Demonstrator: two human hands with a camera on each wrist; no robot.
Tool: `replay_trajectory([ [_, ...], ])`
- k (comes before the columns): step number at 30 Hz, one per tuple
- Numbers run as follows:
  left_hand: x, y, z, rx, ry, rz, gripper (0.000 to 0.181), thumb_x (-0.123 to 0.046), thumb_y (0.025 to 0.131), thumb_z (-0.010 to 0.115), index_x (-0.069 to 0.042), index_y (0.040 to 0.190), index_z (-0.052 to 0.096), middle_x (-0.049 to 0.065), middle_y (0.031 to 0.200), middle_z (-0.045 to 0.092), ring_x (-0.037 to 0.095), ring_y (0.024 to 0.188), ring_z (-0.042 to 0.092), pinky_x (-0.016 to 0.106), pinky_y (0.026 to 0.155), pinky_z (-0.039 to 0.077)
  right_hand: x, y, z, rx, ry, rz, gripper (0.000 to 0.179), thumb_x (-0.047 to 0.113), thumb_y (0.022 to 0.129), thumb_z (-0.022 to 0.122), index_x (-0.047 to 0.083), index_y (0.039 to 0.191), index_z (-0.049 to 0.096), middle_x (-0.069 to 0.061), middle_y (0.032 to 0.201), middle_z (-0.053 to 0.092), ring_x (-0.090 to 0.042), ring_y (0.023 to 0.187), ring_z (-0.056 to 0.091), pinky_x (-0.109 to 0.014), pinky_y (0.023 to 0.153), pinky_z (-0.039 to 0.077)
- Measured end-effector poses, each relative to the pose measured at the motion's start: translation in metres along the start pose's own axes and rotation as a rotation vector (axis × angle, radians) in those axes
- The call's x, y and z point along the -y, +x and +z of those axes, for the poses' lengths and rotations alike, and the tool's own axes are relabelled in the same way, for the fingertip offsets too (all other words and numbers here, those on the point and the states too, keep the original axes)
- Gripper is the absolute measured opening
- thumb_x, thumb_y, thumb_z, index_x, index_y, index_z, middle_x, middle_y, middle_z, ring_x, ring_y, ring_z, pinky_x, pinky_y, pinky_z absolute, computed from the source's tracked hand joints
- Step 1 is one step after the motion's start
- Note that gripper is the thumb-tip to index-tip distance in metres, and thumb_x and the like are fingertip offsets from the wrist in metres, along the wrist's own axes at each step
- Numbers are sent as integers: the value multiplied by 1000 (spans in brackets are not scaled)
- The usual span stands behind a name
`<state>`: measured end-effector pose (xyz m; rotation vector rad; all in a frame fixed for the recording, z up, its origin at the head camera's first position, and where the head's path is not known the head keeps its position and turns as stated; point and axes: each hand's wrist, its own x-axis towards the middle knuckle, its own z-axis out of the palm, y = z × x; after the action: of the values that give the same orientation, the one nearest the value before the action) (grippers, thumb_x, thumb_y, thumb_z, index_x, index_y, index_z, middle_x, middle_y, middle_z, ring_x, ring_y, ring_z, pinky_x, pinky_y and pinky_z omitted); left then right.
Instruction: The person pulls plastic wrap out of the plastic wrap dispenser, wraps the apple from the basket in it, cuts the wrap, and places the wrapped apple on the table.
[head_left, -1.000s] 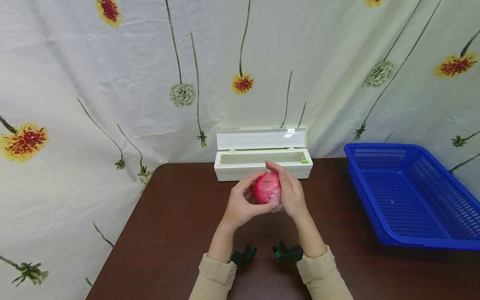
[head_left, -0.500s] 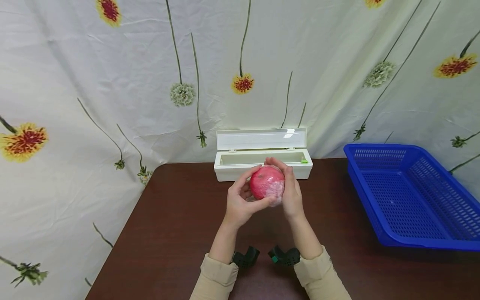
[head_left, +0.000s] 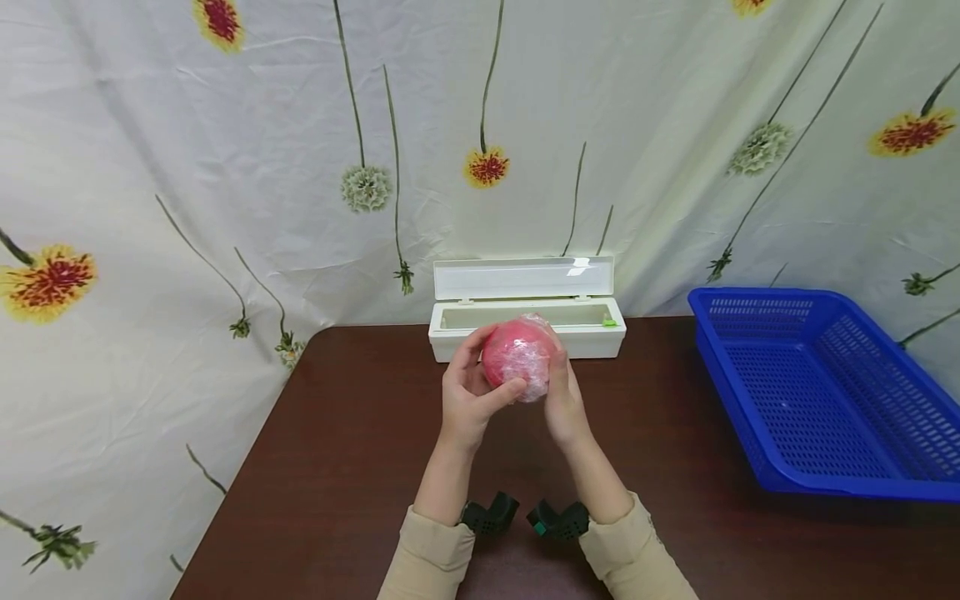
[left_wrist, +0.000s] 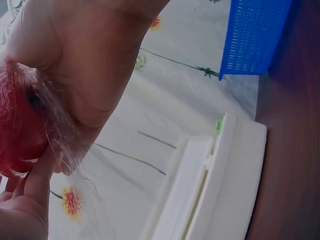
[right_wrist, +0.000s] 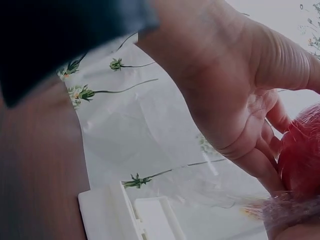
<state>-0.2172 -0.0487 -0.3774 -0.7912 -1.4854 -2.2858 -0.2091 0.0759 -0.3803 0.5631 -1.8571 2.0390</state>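
A round red fruit (head_left: 517,354) wrapped in clear cling film is held up between both hands, in front of the white box. My left hand (head_left: 467,400) grips its left side, with the thumb across the near face. On the right side my right hand (head_left: 562,400) grips it, its thumb pointing up along the fruit and its other fingers mostly hidden behind. In the left wrist view, crinkled cling film (left_wrist: 62,120) hangs loose off the fruit, past the hand. The right wrist view shows bunched film (right_wrist: 290,207) under the fruit.
A long white cling film box (head_left: 525,343) with its lid raised stands at the table's back edge, a small green piece (head_left: 610,322) at its right end. A blue plastic basket (head_left: 757,450) sits at the right. Behind the dark brown table (head_left: 337,467) hangs a flowered cloth (head_left: 285,150).
Both hands have moved slightly left and up with the fruit. They have turned it, so the crinkled film now faces the head camera and the fruit's stem end is out of sight.
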Motion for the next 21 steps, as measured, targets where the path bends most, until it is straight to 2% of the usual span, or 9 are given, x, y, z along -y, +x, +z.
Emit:
replay_trajectory([
  [3, 0, 0, 0, 0, -21, 5, 87, -31, 69, 84, 11, 130, 39, 9, 123, 52, 24, 107, 53, 34, 87, 50, -2, 1, 0, 32, 5, -22, 89, 68, 91, 25, 0, 147, 20, -23, 140, 32, -32, 123, 34, -56, 100, 32],
  [10, 1, 0, 2, 8, -68, 3, 75, -30, 72, 82, -3, 130, 43, 9, 124, 50, 24, 111, 48, 32, 89, 49, -4, 2, -1, 86, -4, -59, 90, 70, 89, 30, 6, 149, 14, -21, 142, 29, -32, 124, 34, -57, 97, 35],
  [15, 1, 0, 3, 11, -75, 13, 74, -30, 74, 80, -3, 130, 41, 10, 124, 49, 24, 111, 46, 31, 89, 47, -4, 3, 0, 120, -8, -86, 95, 72, 86, 33, 7, 150, 7, -21, 144, 26, -32, 127, 31, -57, 98, 35],
  [18, 2, 0, 5, 10, -87, 14, 73, -29, 74, 80, -3, 130, 41, 10, 124, 49, 23, 111, 46, 31, 89, 47, -3, 3, 0, 135, 4, -91, 98, 73, 85, 35, 7, 150, 4, -21, 145, 24, -32, 128, 30, -53, 98, 36],
  [21, 3, 0, 5, 15, -102, 15, 72, -28, 75, 80, -5, 130, 40, 9, 124, 48, 22, 111, 46, 30, 88, 47, -3, 3, 0, 141, 13, -85, 100, 73, 84, 39, 8, 150, 4, -21, 144, 25, -31, 126, 32, -41, 97, 41],
])
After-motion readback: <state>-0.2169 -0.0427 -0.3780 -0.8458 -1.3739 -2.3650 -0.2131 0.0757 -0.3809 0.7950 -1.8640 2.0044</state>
